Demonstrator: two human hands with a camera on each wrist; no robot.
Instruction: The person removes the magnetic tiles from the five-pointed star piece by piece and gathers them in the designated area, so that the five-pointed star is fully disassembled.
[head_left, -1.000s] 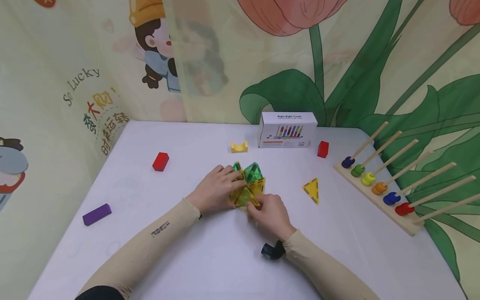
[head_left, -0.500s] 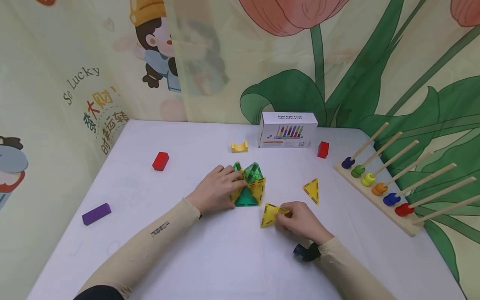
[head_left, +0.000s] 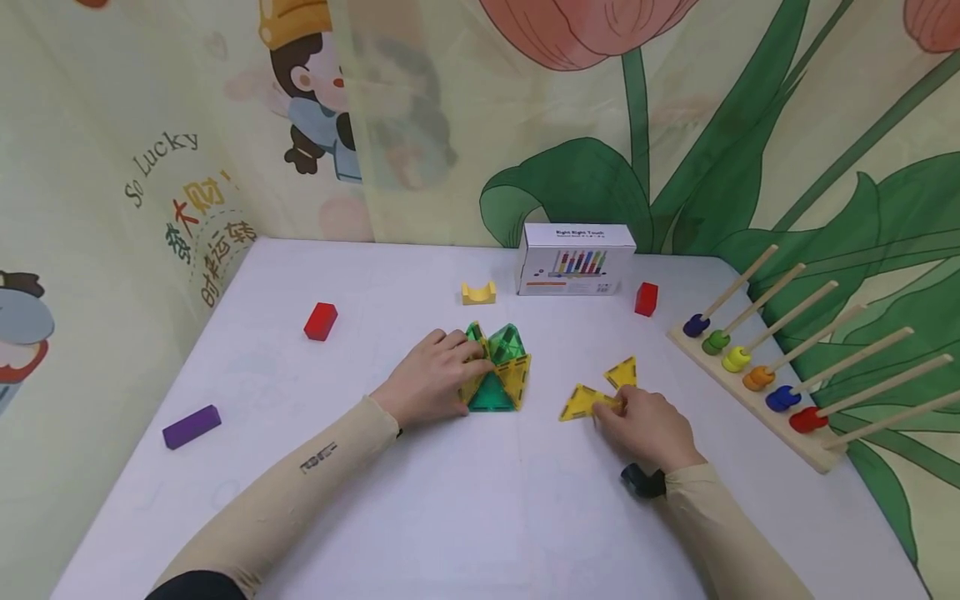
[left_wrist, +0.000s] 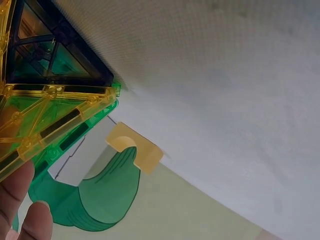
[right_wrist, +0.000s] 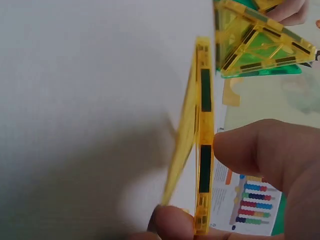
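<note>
Head view: on the white tabletop [head_left: 420,500], the left hand [head_left: 433,379] curls its fingers over the left side of the tile cluster [head_left: 492,393], green and yellow triangular pieces near the middle of the frame, and hides part of it. The right hand [head_left: 648,429], right of centre, pinches the yellow tile piece [head_left: 581,403] between thumb and fingers; from the right wrist it appears edge-on, with a second yellow panel slanting beside it. The loose yellow triangle [head_left: 621,371] sits just above that hand, its lower part covered by it.

Around them, the yellow arch block [head_left: 478,294] lies above the cluster, just left of the white box [head_left: 576,262] near the tabletop's far edge. One red block [head_left: 647,299] is just right of the box; another red block [head_left: 321,322] lies left of centre, and the purple block [head_left: 192,427] farther out at lower left, well apart from the hands. The wooden peg stand [head_left: 746,392], carrying coloured beads, runs slantwise along the right side, beyond the loose triangle. The printed curtain [head_left: 427,200] closes off the background. The black wrist device [head_left: 642,481] shows beside the right sleeve cuff.
</note>
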